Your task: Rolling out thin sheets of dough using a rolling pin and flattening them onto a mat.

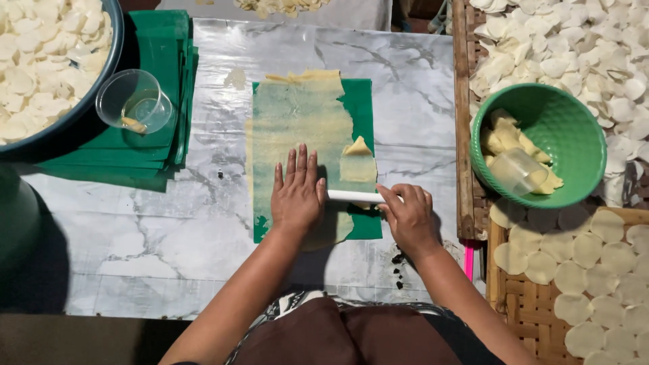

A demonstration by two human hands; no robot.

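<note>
A thin sheet of pale yellow dough [297,128] lies spread on a green plastic sheet [362,108] on the marble-patterned table [169,230]. My left hand [297,192] rests flat, fingers apart, on the near part of the dough. My right hand [405,213] grips the right end of a white tube-shaped roller [353,196] that lies across the sheet between both hands. A torn flap of dough [357,161] sits just beyond the roller.
A green bowl [574,135] with dough scraps and a clear cup stands at right. Woven trays hold round dough discs [588,250]. At left are a clear plastic cup [134,101], stacked green sheets [162,54] and a dark basin of white discs [47,54].
</note>
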